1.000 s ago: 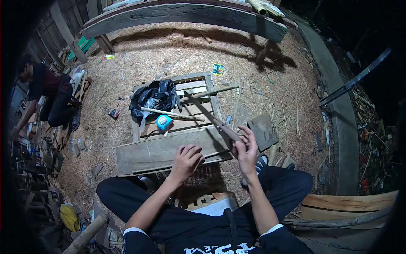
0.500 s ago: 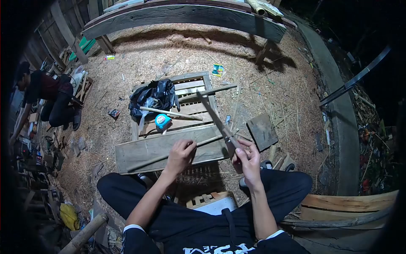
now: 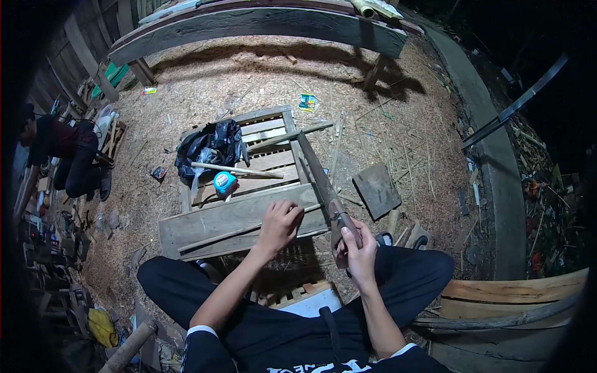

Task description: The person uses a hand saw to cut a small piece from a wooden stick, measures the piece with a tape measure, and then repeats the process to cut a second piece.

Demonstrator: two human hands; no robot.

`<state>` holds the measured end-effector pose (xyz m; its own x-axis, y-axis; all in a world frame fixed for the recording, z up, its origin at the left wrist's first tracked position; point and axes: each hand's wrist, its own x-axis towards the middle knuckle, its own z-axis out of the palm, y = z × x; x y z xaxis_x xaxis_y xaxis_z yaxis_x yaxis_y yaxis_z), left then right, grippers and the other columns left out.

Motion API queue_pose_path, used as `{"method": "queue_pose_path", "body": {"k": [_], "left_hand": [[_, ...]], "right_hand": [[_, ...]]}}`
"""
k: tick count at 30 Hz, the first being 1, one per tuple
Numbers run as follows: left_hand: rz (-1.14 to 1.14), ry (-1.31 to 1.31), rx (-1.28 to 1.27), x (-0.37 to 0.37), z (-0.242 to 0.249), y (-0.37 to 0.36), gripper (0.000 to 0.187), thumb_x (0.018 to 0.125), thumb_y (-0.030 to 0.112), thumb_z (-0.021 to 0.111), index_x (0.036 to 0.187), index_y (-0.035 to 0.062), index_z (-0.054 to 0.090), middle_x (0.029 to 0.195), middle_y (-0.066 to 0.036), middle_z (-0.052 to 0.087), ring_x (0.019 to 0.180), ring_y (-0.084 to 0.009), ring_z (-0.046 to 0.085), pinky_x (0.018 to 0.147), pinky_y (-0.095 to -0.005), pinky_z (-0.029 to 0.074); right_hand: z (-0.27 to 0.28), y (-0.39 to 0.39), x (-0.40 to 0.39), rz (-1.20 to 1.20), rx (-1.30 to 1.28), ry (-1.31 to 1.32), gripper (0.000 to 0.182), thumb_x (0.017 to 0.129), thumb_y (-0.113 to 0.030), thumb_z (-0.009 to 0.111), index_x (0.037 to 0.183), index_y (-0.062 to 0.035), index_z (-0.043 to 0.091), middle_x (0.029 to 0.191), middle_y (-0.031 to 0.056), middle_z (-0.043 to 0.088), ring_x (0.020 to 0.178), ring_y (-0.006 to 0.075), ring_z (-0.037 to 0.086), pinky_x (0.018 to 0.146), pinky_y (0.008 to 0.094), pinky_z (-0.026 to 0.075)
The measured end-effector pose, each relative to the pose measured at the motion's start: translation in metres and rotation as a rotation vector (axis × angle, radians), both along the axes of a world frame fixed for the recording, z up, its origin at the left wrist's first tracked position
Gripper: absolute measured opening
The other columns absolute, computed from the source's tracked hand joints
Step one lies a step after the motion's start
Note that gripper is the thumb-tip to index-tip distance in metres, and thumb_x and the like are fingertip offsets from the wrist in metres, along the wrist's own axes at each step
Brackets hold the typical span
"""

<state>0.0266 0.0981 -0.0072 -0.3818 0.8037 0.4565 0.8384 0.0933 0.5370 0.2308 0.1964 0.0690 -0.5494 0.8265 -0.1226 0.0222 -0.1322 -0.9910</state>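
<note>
Some cut-off white lettering (image 3: 320, 368) marks the shirt (image 3: 273, 348) while the right hand (image 3: 360, 253) grips a long tool (image 3: 323, 182), left hand (image 3: 278, 227) curled

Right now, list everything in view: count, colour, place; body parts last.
long tool: one, brown, centre right
slatted table: one, brown, centre
wide board: one, grey, table's near edge
bag: one, black, on table
tape measure: one, turquoise, beside bag
sticks: at least three, tan, on table
square board: one, brown, floor right
packets: two, bright, far floor
bench: one, grey, far side
other person: one, dark clothes, left
legs: two, black trousers, near
left hand: one, bare, over wide board
right hand: one, bare, gripping tool
</note>
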Motion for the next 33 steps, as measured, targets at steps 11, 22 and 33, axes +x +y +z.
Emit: {"method": "queue_pose_path", "body": {"k": [11,22,33], "left_hand": [[0.072,0.012,0.058,0.009,0.003,0.028,0.018,0.090,0.016,0.074,0.106,0.0101,0.072,0.103,-0.009,0.066,0.100,-0.0293,0.062,0.085,-0.0420,0.046],[0.000,-0.046,0.028,0.003,0.006,0.019,0.015,0.091,0.016,0.077,0.104,0.0104,0.075,0.098,-0.008,0.066,0.096,-0.0285,0.062,0.083,-0.0412,0.044],[0.118,-0.065,0.039,0.021,0.004,0.041,0.017,0.088,0.024,0.080,0.099,0.0103,0.077,0.096,-0.007,0.067,0.096,-0.0264,0.063,0.085,-0.0412,0.043]], "right_hand": [[-0.009,0.000,0.017,-0.110,0.153,-0.135,0.027,0.104,-0.017,0.069,0.123,-0.0006,0.061,0.075,-0.0006,0.063,0.059,0.0037,0.055,0.052,0.0223,0.041],[-0.023,0.004,0.024,-0.172,0.023,-0.085,0.029,0.102,-0.016,0.071,0.125,0.0000,0.061,0.082,-0.0022,0.063,0.062,0.0026,0.053,0.053,0.0218,0.040],[-0.044,0.003,0.022,-0.163,0.161,-0.059,0.030,0.102,-0.015,0.071,0.126,-0.0026,0.059,0.075,-0.0030,0.063,0.056,0.0016,0.053,0.048,0.0205,0.036]]}}
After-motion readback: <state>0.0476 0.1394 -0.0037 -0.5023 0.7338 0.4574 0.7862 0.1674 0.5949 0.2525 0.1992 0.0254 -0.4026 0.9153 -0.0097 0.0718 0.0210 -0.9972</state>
